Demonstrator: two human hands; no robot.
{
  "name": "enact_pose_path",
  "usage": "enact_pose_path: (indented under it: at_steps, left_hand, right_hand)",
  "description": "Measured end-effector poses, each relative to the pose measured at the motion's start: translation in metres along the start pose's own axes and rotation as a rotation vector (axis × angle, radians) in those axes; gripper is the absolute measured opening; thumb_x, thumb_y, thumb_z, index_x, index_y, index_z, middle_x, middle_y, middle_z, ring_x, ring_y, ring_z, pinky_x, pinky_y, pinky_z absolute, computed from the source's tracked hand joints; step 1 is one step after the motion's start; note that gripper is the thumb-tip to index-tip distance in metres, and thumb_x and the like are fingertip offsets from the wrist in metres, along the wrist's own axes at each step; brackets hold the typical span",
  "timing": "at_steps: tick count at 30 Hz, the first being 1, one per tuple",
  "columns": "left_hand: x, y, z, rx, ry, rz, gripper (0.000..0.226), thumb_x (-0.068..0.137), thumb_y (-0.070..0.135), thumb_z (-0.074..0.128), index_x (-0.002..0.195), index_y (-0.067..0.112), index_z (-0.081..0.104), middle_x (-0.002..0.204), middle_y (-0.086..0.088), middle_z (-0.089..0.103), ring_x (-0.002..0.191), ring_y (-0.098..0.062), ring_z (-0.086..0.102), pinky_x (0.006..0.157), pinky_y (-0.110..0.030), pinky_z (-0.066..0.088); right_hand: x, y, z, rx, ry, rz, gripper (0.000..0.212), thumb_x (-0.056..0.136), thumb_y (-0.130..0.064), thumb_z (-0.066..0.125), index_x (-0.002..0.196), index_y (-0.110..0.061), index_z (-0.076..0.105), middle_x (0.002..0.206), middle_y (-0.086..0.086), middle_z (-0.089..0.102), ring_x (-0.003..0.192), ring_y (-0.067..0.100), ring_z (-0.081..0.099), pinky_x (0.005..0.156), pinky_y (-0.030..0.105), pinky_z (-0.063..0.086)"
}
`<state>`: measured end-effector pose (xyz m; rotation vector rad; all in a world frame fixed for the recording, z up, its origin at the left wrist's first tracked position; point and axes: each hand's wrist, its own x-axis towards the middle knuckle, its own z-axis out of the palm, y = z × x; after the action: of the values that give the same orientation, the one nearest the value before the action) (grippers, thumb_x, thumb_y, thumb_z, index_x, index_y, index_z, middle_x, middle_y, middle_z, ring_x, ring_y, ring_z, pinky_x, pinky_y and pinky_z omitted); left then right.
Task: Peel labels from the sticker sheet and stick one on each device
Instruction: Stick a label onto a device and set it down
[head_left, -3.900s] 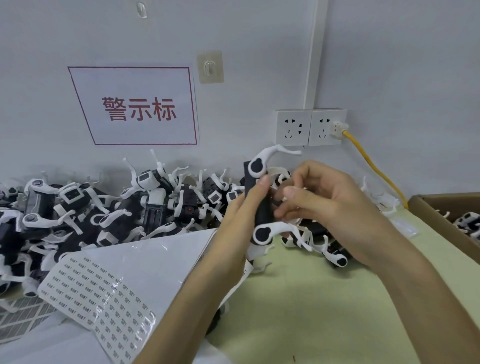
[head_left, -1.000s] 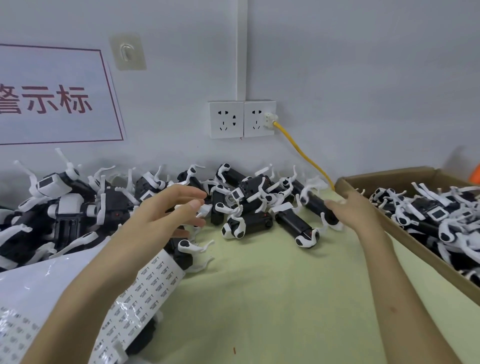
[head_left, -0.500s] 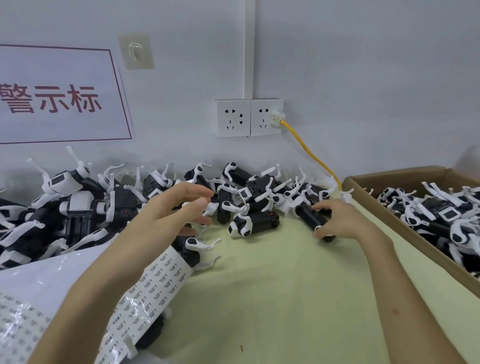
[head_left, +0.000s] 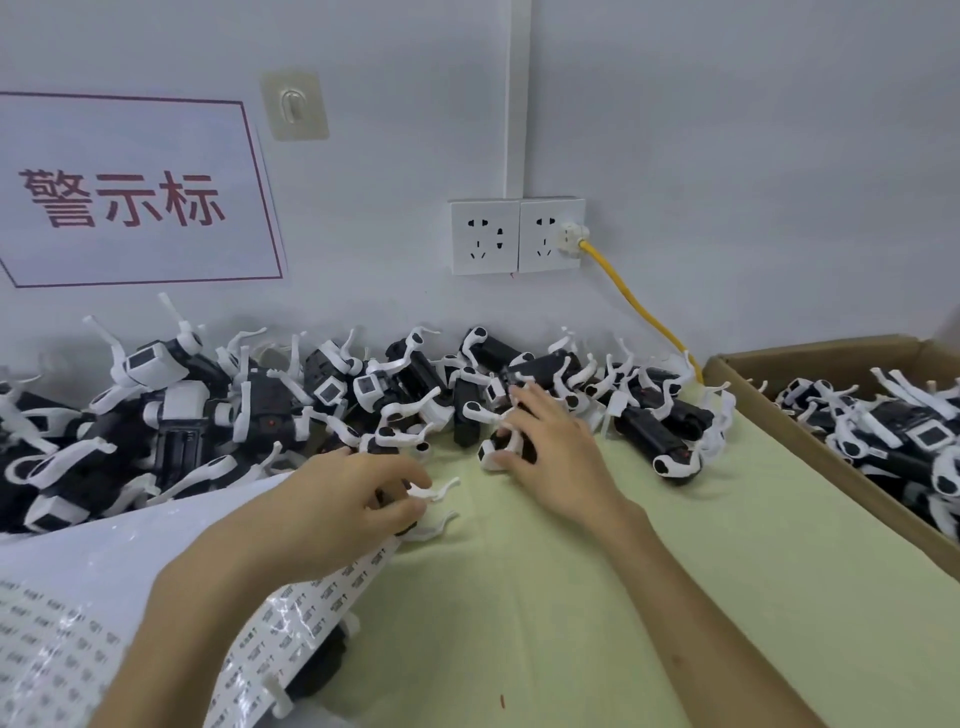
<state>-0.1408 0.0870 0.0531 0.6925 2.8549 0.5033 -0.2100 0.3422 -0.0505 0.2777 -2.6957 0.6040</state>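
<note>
I record black bodies with white curved arms: left hand (head_left: 343, 499) grips the first device (head_left: 435, 492), right hand (head_left: 556, 457) clutches a second device (head_left: 491, 453).

Devices (head_left: 270, 415) are heaped along the wall across the frame's middle, on the bench (head_left: 571, 597). The sticker sheet (head_left: 78, 597) fills the lower left, overlapping the heap's front. A box (head_left: 810, 358) at the right edge holds more. At centre, the left hand (head_left: 343, 499) covers one device (head_left: 434, 496) at the sheet's edge. The right hand (head_left: 556, 457) lies just right of it, on the heap.
</note>
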Motion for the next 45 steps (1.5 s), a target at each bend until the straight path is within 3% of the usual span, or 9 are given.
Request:
enact_pose_path:
  at_steps: [3,10,14,17,20,30,39,41,45]
  left_hand:
    - [-0.001,-0.003,-0.001,-0.005,0.000,-0.007,0.027,0.103,0.044,0.052,0.129,0.041,0.059,0.099,0.022,0.067,0.085,0.010,0.058,0.073,-0.007,0.043]
    - [-0.004,-0.008,-0.013,-0.113,0.083,0.039,0.014,0.101,0.039,0.058,0.108,0.043,0.069,0.068,0.010,0.069,0.056,-0.003,0.056,0.056,-0.012,0.041]
    - [-0.010,-0.014,-0.025,-0.199,0.222,0.071,0.018,0.101,0.035,0.058,0.093,0.043,0.073,0.047,0.007,0.048,0.043,-0.009,0.036,0.049,-0.015,0.036]
    - [-0.019,-0.021,-0.036,-0.266,0.336,0.086,0.020,0.100,0.035,0.058,0.090,0.043,0.073,0.047,0.003,0.047,0.043,-0.008,0.032,0.046,-0.016,0.035]
    - [-0.030,-0.025,-0.047,-0.286,0.498,0.101,0.020,0.100,0.030,0.060,0.089,0.039,0.074,0.042,0.007,0.042,0.037,-0.008,0.031,0.043,-0.013,0.031]
    - [-0.072,-0.057,-0.081,-0.365,0.910,-0.002,0.021,0.101,0.023,0.060,0.087,0.029,0.075,0.040,0.007,0.036,0.037,-0.009,0.018,0.038,-0.017,0.015]
    - [-0.095,-0.079,-0.092,-0.483,1.204,-0.115,0.019,0.099,0.024,0.059,0.091,0.025,0.076,0.038,0.009,0.034,0.037,-0.009,0.021,0.038,-0.018,0.015]
    - [-0.098,-0.082,-0.093,-0.511,1.222,-0.110,0.019,0.100,0.022,0.059,0.092,0.022,0.076,0.038,0.009,0.034,0.036,-0.008,0.021,0.037,-0.017,0.017]
    - [-0.100,-0.086,-0.093,-0.542,1.205,-0.119,0.019,0.100,0.023,0.060,0.091,0.024,0.077,0.039,0.010,0.032,0.038,-0.007,0.020,0.038,-0.018,0.017]
  right_hand:
    - [-0.001,0.014,-0.008,-0.030,0.112,0.119,0.022,0.091,-0.026,0.067,0.113,-0.022,0.066,0.162,-0.009,0.034,0.141,0.020,0.041,0.107,0.043,0.035]
    - [-0.004,0.028,-0.022,-0.025,0.213,0.346,0.048,0.085,-0.011,0.072,0.130,-0.020,0.059,0.157,0.001,0.037,0.145,0.024,0.037,0.112,0.048,0.031]
    - [0.004,0.003,-0.029,0.050,0.338,0.209,0.051,0.080,-0.013,0.075,0.129,-0.018,0.060,0.142,0.002,0.048,0.133,0.024,0.047,0.108,0.044,0.036]
    - [0.009,-0.028,-0.025,0.221,0.219,0.032,0.049,0.085,-0.015,0.073,0.132,-0.019,0.060,0.138,-0.003,0.052,0.126,0.016,0.052,0.106,0.039,0.043]
    - [0.009,-0.058,-0.009,0.279,0.049,-0.040,0.047,0.092,-0.025,0.071,0.137,-0.022,0.059,0.144,-0.005,0.048,0.135,0.011,0.045,0.113,0.035,0.037]
    - [0.043,-0.168,0.007,0.173,0.050,-0.329,0.082,0.084,-0.055,0.069,0.153,-0.032,0.032,0.162,-0.005,0.023,0.148,0.019,0.027,0.117,0.047,0.026]
    - [0.119,-0.290,0.042,0.264,-0.130,-0.293,0.112,0.076,-0.067,0.074,0.160,-0.024,0.015,0.169,0.004,0.006,0.151,0.035,0.021,0.113,0.057,0.032]
    - [0.126,-0.302,0.055,0.222,-0.172,-0.304,0.092,0.081,-0.058,0.075,0.155,-0.023,0.032,0.167,0.004,0.012,0.146,0.037,0.033,0.107,0.052,0.039]
    - [0.130,-0.292,0.063,0.395,-0.047,-0.257,0.030,0.090,-0.036,0.074,0.113,-0.018,0.068,0.142,0.007,0.047,0.118,0.026,0.058,0.095,0.036,0.046]
